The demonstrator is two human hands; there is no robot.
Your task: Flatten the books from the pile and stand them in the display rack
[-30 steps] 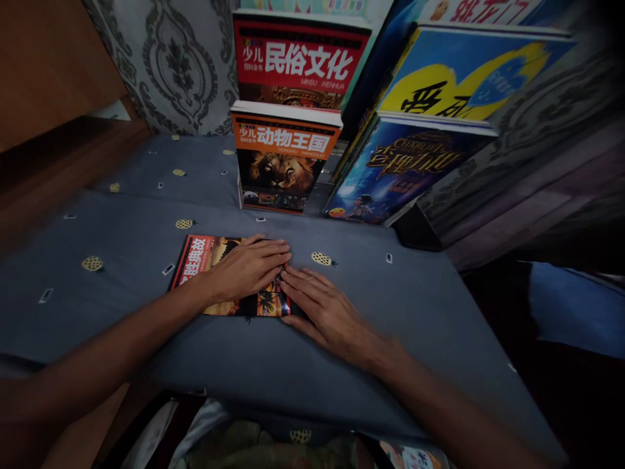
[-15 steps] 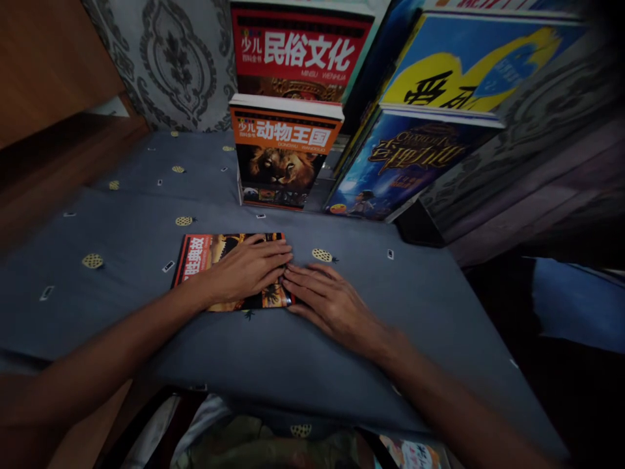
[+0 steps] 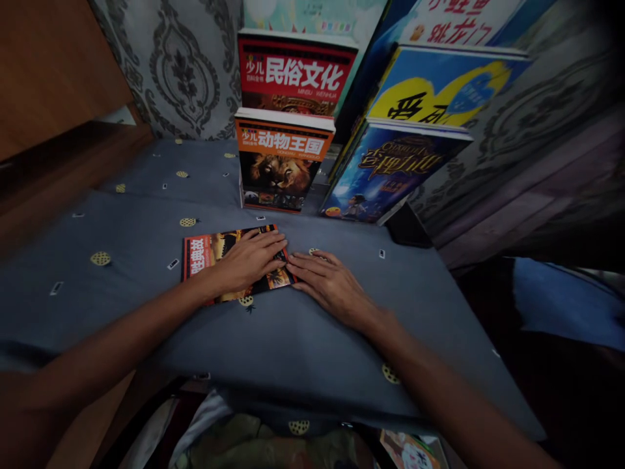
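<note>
A book (image 3: 196, 258) with a red title band and a dark, orange-toned cover lies on the grey-blue tablecloth (image 3: 317, 352), turned sideways to me. My left hand (image 3: 251, 259) rests palm down across its cover, fingers stretched out toward the book's right end. Against that right end is my right hand (image 3: 332, 283), its extended fingertips touching the edge. Neither hand is closed around the book. The middle of the cover is hidden under my left hand and wrist.
Behind the book stand an orange book with a lion (image 3: 280, 166), a red book (image 3: 297, 71), a dark blue book (image 3: 390, 172) and a yellow-and-blue book (image 3: 439, 85). A black flat object (image 3: 410, 227) sits right of them. Patterned wallpaper (image 3: 183, 71) backs the table.
The book has turned slightly, its right end now angled farther from me, with both hands still on it. The whole view has shifted a little, showing more of the rear books.
</note>
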